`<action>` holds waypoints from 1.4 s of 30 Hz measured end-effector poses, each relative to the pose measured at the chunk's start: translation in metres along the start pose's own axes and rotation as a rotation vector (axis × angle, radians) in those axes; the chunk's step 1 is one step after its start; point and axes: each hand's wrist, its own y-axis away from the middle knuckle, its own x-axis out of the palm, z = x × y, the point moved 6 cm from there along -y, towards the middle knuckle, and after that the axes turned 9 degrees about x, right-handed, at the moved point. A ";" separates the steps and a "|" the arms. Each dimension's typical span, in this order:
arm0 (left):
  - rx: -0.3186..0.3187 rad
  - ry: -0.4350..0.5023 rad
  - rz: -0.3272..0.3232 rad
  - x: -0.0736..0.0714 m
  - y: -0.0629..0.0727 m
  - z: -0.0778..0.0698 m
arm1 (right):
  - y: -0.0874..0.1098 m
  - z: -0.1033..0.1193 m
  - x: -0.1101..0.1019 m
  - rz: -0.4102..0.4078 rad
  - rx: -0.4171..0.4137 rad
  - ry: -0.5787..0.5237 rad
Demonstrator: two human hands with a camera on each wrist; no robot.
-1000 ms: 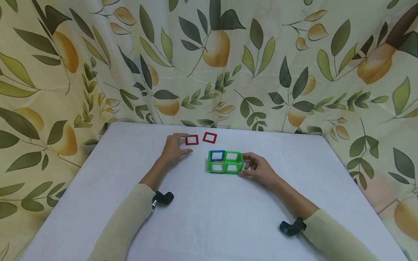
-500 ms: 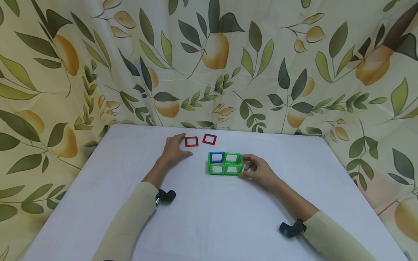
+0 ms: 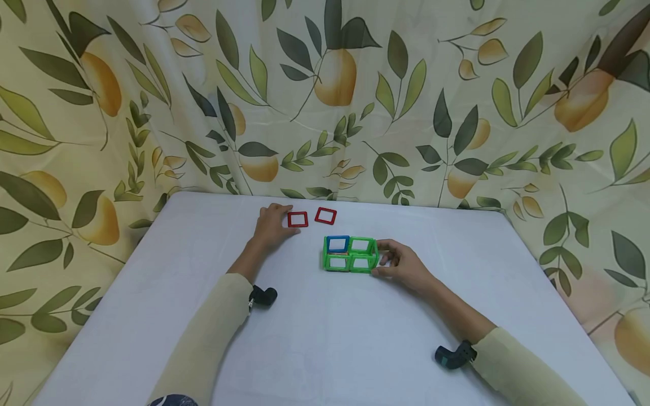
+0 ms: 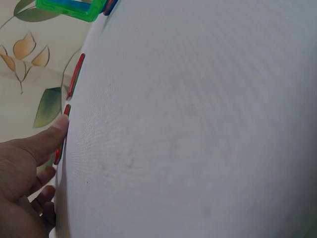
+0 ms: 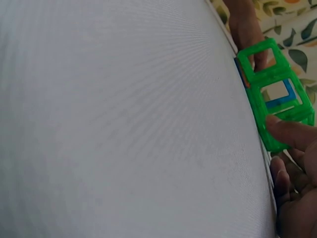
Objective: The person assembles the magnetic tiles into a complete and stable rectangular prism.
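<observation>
My left hand (image 3: pixel 271 228) is at a red square magnetic tile (image 3: pixel 298 226) lying flat near the table's far edge. Its thumb and index finger pinch the tile from opposite edges; in the left wrist view the thumb (image 4: pixel 60 124) rests on the tile's edge. Beside it on the right lies a second red magnetic tile (image 3: pixel 325 223), slightly turned. My right hand (image 3: pixel 403 262) holds the right end of a boxy magnetic tile structure (image 3: pixel 349 255), mostly green, between thumb and fingers. One blue tile (image 3: pixel 329 244) shows at the structure's back left.
A white-covered table (image 3: pixel 325 332) lies under everything. Behind it hangs a curtain (image 3: pixel 304 129) printed with leaves and fruit. Each wrist wears a black camera mount, one on the left (image 3: pixel 264 296) and one on the right (image 3: pixel 453 355).
My left hand has moved slightly forward and right, and its thumb and index finger have closed in on the nearer red tile. The right hand and the structure have stayed put.
</observation>
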 end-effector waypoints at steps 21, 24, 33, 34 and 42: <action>-0.013 0.019 -0.014 0.000 0.002 -0.002 | -0.014 -0.029 -0.001 -0.009 -0.033 -0.017; -0.011 0.022 -0.010 0.000 0.002 -0.002 | -0.014 -0.028 -0.001 -0.009 -0.032 -0.015; 0.022 0.057 -0.028 -0.003 0.001 0.003 | -0.016 -0.028 -0.002 -0.019 -0.037 0.003; 0.024 0.072 -0.029 -0.003 0.002 0.004 | -0.016 -0.028 -0.002 -0.018 -0.038 0.001; 0.044 0.140 -0.006 -0.002 0.007 0.006 | -0.016 -0.030 0.000 -0.014 -0.027 0.005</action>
